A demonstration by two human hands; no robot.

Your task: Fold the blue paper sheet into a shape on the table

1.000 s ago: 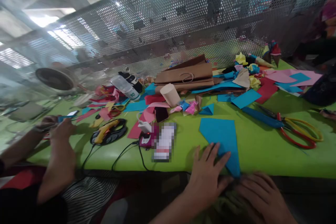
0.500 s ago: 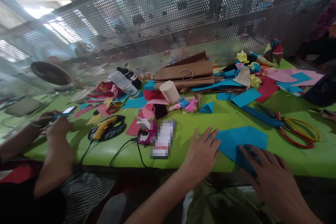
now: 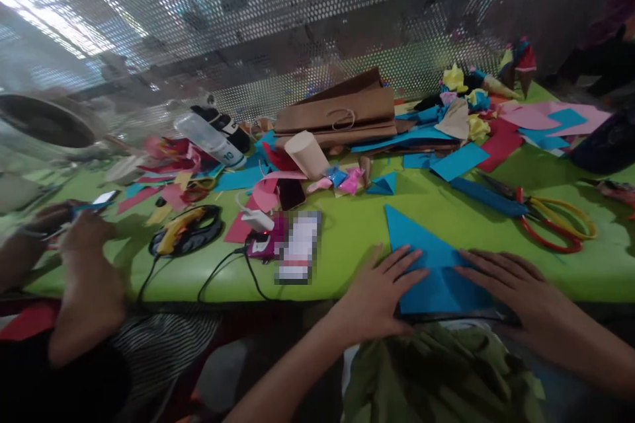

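A folded blue paper (image 3: pixel 431 271) lies at the table's front edge, one corner pointing up and left. My left hand (image 3: pixel 381 291) rests with spread fingers on the paper's left side. On its right side lies my right hand (image 3: pixel 510 284), fingers stretched out and pressing flat. Beyond them are a small folded blue piece (image 3: pixel 384 184) and a blue strip (image 3: pixel 486 197). Scissors with red handles (image 3: pixel 550 231) and scissors with yellow handles (image 3: pixel 570 208) lie to the right.
A phone (image 3: pixel 299 248), a purple socket block (image 3: pixel 268 241) with cables and a yellow glue gun (image 3: pixel 181 231) lie left. Brown paper (image 3: pixel 337 112), a cream roll (image 3: pixel 306 153) and a bottle (image 3: pixel 211 139) stand behind. Another person's hands (image 3: pixel 84 231) are far left.
The blue paper has gone from a wide many-sided shape to a form with a pointed upper-left corner. My right hand has moved up and flattened on it. The camera view has shifted.
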